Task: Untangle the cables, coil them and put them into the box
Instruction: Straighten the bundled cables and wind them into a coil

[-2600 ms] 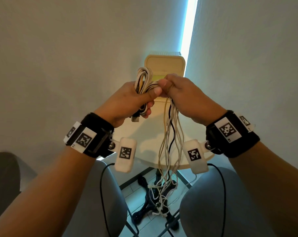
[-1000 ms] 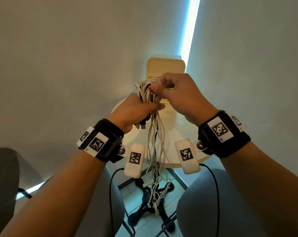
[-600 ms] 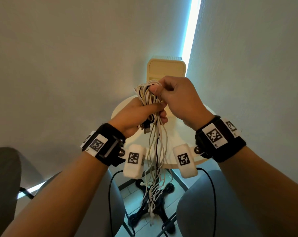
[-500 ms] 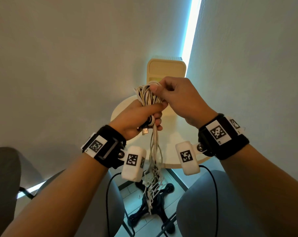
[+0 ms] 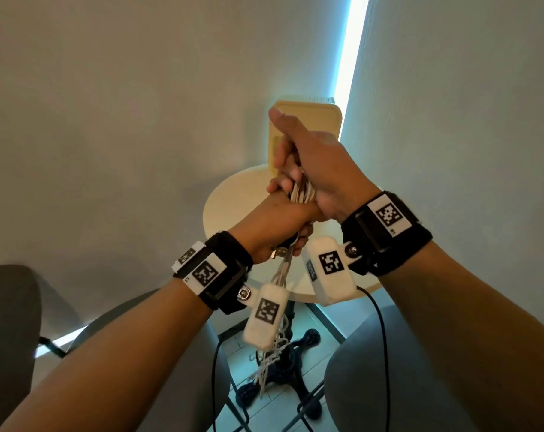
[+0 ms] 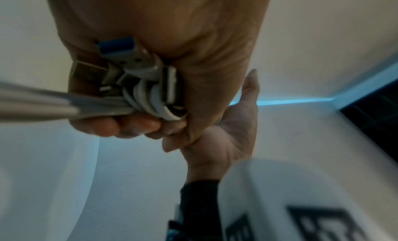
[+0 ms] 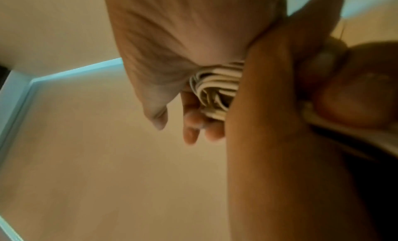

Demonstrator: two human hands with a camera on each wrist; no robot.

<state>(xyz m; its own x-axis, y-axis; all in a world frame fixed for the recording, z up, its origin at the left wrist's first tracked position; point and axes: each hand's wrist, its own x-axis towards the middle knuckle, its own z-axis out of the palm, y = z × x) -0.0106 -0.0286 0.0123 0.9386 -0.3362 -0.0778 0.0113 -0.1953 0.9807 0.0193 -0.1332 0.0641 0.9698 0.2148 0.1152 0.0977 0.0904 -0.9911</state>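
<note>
Because the cables (image 5: 300,194) are thin, limp and light, they will likely slip loose unless gripped across the gathered loops — not by the plugs. The bundle is held in the air over the round table (image 5: 233,198), its loose tails hanging toward the floor. The left hand (image 5: 277,227) is clenched round the lower bundle, USB plugs (image 6: 120,66) at its palm. The right hand (image 5: 314,163) wraps the upper loops, thumb raised, heel touching the left. The box (image 5: 308,120) stands behind — none in it.
</note>
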